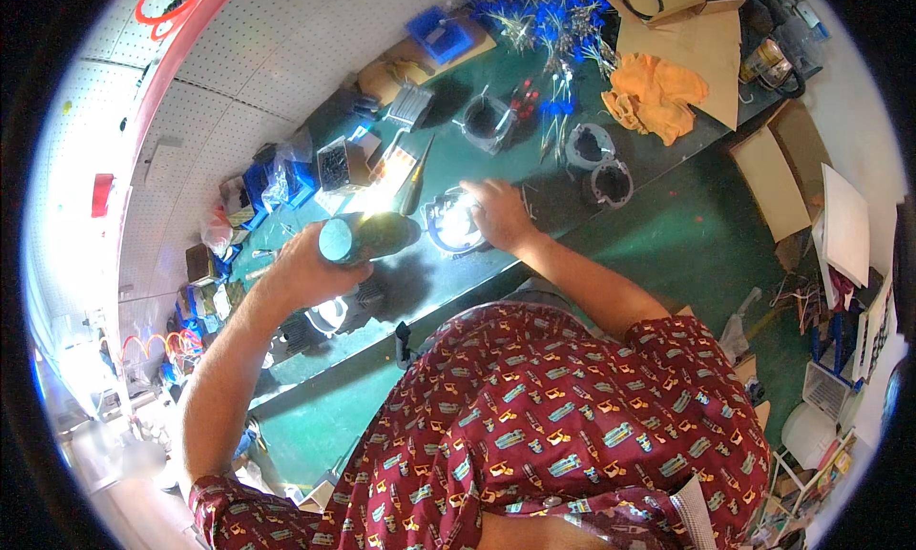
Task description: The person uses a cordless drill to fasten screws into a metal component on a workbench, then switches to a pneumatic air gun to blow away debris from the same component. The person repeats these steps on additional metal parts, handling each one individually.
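My left hand is wrapped around a dark cylindrical hand tool with a teal round end, held above the bench. Bright light glares beside the tool. My right hand grips the edge of a round metal housing lying on the green bench. White glare washes out the housing's inside. Below my left hand stand a black finned part and a pale ring, partly hidden. Just beyond the tool lies a pointed tool with a yellow and dark handle.
Ring-shaped metal parts lie to the right, another ring farther back. A box of small black pieces, a finned part, a blue tray, blue-tipped wires and an orange cloth occupy the bench.
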Tool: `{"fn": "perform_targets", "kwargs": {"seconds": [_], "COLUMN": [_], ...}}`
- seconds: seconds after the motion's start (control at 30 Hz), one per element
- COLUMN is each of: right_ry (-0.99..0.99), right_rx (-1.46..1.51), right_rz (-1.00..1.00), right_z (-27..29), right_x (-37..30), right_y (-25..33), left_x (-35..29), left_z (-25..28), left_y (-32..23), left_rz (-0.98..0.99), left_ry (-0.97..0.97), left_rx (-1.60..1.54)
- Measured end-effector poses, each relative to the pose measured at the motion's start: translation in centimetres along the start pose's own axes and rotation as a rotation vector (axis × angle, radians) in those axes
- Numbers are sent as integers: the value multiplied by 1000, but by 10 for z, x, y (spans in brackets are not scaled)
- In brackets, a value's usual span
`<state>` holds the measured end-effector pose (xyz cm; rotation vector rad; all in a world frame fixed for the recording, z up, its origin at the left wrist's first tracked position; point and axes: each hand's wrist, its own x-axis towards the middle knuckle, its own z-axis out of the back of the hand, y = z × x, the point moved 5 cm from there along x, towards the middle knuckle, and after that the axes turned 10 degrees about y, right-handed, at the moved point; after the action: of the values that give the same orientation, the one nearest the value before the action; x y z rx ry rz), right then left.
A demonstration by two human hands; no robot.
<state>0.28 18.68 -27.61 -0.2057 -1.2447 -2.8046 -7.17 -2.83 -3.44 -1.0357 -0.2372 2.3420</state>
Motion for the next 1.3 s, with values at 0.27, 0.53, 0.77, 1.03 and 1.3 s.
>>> {"fn": "perform_targets", "kwargs": {"seconds": [0.27,0.53,0.77,1.03,1.3], "right_ry": [-79,-16,18,-57,-41], "right_rx": [-7,-101,-75,-67,-17], "right_rz": [-6,17,-46,67,33], "right_z": [-1,-15,4,-16,21], "right_x": [-8,-7,-8,-7,-9], "right_y": [7,7,24,32,2], "left_x": [-2,-25,-34,11,244], "left_z": [-13,-5,0,15,-70], "left_y": [-3,-11,-9,47,71], "left_rz": [-133,23,-73,-215,-239], "left_ry": [-1,-107,-63,-204,-168], "left_rx": [-260,16,33,-166,10]}}
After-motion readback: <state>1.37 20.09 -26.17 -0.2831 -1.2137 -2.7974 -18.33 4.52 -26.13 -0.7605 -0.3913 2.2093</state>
